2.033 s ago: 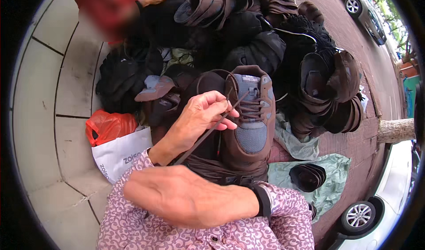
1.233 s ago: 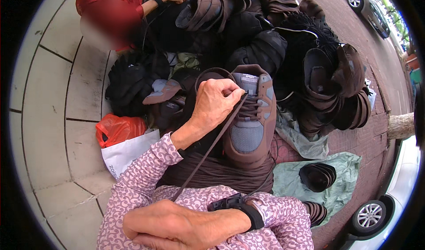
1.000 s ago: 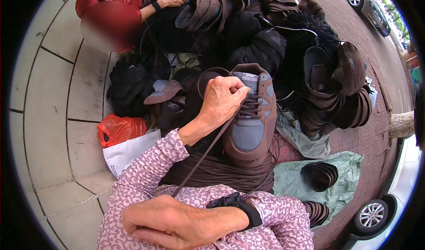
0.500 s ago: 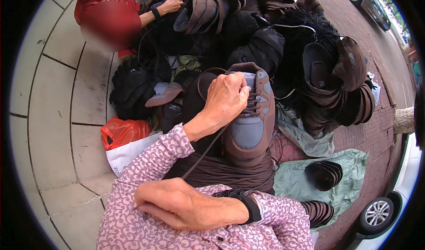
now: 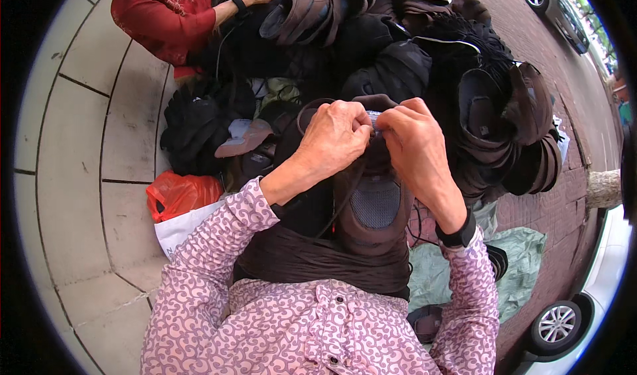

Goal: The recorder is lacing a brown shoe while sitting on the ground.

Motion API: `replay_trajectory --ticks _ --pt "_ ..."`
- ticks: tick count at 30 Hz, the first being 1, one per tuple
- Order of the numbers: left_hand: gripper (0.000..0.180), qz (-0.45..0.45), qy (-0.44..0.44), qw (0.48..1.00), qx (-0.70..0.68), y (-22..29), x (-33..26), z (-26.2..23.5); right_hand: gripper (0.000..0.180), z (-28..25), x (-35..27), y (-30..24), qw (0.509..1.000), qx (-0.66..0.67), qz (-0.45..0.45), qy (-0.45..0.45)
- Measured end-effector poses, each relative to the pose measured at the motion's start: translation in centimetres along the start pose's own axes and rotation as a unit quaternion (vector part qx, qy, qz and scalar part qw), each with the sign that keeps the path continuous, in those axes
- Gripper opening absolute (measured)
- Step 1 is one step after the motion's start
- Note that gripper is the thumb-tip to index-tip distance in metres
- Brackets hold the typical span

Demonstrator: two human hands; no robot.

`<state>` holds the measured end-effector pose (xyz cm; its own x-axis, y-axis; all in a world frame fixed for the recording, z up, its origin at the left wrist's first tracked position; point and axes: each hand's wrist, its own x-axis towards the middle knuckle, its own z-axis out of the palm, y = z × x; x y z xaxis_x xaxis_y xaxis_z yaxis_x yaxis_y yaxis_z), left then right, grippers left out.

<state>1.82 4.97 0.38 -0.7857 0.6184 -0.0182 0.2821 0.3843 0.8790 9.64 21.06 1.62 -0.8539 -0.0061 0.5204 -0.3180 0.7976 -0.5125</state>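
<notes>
A: Where is the shoe [image 5: 373, 206] now?

B: It is resting on the person's lap, toe toward the body, in front of a big pile of dark shoes [image 5: 491, 109]. Both hands are working at its top, near the tongue.

A: And the fingers?

B: The left hand [image 5: 335, 136] is curling closed, its fingertips pressing together on the lace [image 5: 342, 199] at the upper eyelets. The right hand [image 5: 415, 143] is meeting it there, thumb and forefinger pinching something small; it is probably the lace end, but the hands are hiding it.

A: How is this step going well?

B: I think by keeping the lace tight and the shoe steady on the lap, so the end is passing cleanly through the eyelet. The loose part is hanging down the left side and could be catching.
</notes>
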Motion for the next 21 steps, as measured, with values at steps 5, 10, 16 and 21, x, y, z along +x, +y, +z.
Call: replay_trajectory --ticks 5,10,16,21 --pt "0.017 0.063 0.023 0.994 0.087 -1.0 0.5 -0.3 0.021 0.6 1.2 -0.4 0.977 -0.160 -0.043 -0.136" --pt "0.022 -0.037 -0.034 0.997 -0.056 0.3 0.0 -1.7 0.019 0.1 2.7 1.1 0.971 -0.115 -0.028 -0.208" --pt "0.026 -0.074 -0.054 0.989 -0.115 0.5 -0.7 -3.1 0.017 0.5 2.8 2.5 0.976 -0.030 -0.043 -0.212" --pt "0.028 -0.082 -0.060 0.986 -0.132 -0.2 -1.3 -3.7 0.023 0.4 2.2 -0.3 0.954 -0.187 -0.098 -0.215"
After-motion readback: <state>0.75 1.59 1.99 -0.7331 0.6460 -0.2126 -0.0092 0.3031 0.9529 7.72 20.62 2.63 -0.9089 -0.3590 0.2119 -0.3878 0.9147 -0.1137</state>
